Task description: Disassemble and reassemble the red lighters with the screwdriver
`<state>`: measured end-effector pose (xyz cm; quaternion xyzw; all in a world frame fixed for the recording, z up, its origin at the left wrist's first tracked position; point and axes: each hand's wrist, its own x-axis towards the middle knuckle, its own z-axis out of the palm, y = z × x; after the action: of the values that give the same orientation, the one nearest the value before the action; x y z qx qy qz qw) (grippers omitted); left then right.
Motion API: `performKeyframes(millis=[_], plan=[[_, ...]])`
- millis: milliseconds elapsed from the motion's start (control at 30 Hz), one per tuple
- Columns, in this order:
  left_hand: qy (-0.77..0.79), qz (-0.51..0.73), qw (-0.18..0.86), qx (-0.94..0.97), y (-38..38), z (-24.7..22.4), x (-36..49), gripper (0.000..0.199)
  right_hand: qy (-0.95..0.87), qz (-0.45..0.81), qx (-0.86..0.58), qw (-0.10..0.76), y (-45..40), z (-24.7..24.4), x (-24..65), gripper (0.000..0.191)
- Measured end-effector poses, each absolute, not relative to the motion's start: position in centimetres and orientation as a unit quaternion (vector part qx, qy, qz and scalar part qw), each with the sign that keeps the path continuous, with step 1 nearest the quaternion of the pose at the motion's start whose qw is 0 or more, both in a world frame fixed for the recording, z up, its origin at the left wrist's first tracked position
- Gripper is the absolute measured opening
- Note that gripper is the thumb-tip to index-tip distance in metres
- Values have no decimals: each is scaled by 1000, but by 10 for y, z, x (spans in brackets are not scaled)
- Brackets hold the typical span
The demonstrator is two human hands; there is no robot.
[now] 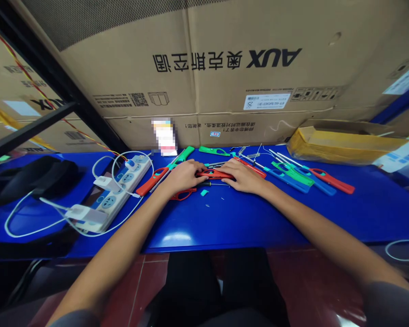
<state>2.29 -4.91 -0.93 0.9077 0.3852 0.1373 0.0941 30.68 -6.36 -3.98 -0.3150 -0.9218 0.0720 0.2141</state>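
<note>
Lighter casing (pixel 218 174), right of the power strip (pixel 108 202): left grip (pixel 187 175) and right grip (pixel 242 175) closed around its ends; best pressed evenly, kept level.

The scene is seen by one head-worn camera, by which the space in front is faced forward and steeply downward. The viewpoint is placed high, above the near edge of the tabletop (pixel 191 227). A wide field is taken in: both forearms (pixel 122 245) are shown entering from the lower corners, and the legs (pixel 194 290) and the floor (pixel 150 286) are seen along the bottom. The left fingers (pixel 196 167) and right fingers (pixel 228 168) are kept near the centre, at middle distance. The upper part is filled by cardboard (pixel 221 27), by which the farther view is blocked.
</note>
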Motion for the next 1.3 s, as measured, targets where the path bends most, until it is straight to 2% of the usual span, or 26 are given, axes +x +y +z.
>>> performKeyframes(millis=[167, 467, 700, 967, 1300], plan=[[404, 141, 98, 899, -52, -10, 26, 27, -919, 78, -321, 216, -65, -37, 306, 40], [376, 215, 115, 894, -51, -10, 27, 26, -893, 78, -354, 267, -63, -35, 304, 38], [397, 210, 146, 881, -51, -12, 28, 29, -878, 77, -369, 295, -59, -40, 306, 36], [371, 243, 152, 883, -46, -18, 25, 17, -867, 114, -386, 294, -62, -38, 302, 30], [338, 275, 104, 894, -45, -23, 27, 30, -854, 148, -395, 305, -63, -30, 301, 34]])
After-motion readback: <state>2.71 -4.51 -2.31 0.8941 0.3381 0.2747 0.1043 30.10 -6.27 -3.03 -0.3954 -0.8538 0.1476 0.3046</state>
